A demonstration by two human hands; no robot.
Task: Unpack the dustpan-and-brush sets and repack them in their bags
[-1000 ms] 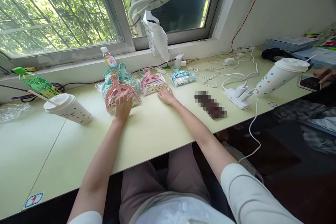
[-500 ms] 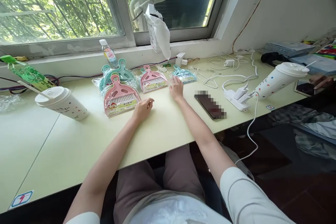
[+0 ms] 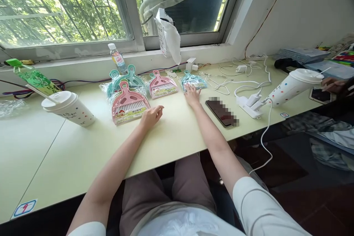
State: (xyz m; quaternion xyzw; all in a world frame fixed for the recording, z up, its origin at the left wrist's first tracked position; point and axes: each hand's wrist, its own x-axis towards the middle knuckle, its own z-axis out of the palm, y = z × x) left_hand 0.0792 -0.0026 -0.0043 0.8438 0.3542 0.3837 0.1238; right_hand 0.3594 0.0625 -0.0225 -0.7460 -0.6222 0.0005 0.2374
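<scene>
The right hand (image 3: 191,94) lies flat on the desk (image 3: 83,147), fingers spread, their tips touching the near edge of the blue packaged dustpan set (image 3: 193,80) by the windowsill. The left hand (image 3: 151,115) rests loosely curled, holding nothing, just right of the big pink dustpan set (image 3: 127,104). A smaller pink dustpan set (image 3: 162,85) lies between the hands, farther back. A phone (image 3: 221,112) sits beside the right forearm.
</scene>
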